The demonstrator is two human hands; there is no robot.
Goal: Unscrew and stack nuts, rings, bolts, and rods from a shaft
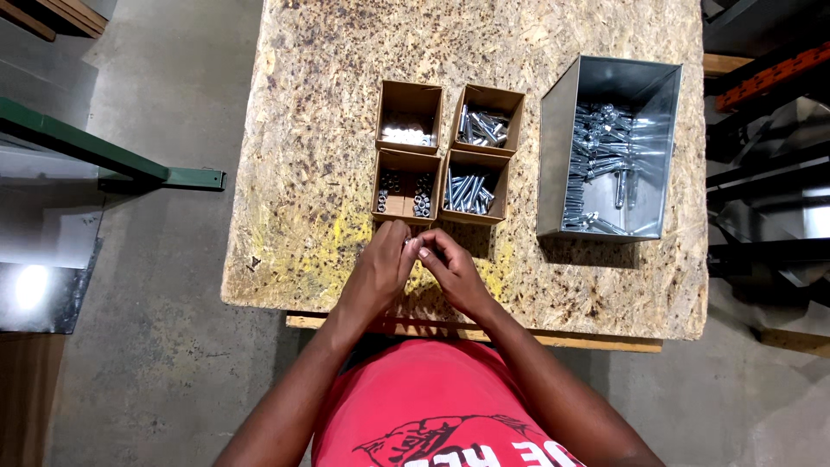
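- The left hand (380, 264) and the right hand (451, 270) are pressed fingertip to fingertip above the near edge of the chipboard table (311, 173), just in front of the four cardboard boxes (449, 153).
- A small metal piece (410, 243) is pinched between the fingertips of both hands; most of it is hidden, so its kind cannot be told.
- The piece could be dropped if the pinch slackens; since it is held near the table's front edge, it might roll off onto the concrete floor (156, 346).
- The box of small nuts (405, 194), the near left one of the four, lies just beyond the knuckles and could be nudged or tipped by a forward movement of the hands.
- The steel bin (609, 147), to the right of the boxes, is stacked with long bolts; it is well apart from the hands and is unlikely to be disturbed.
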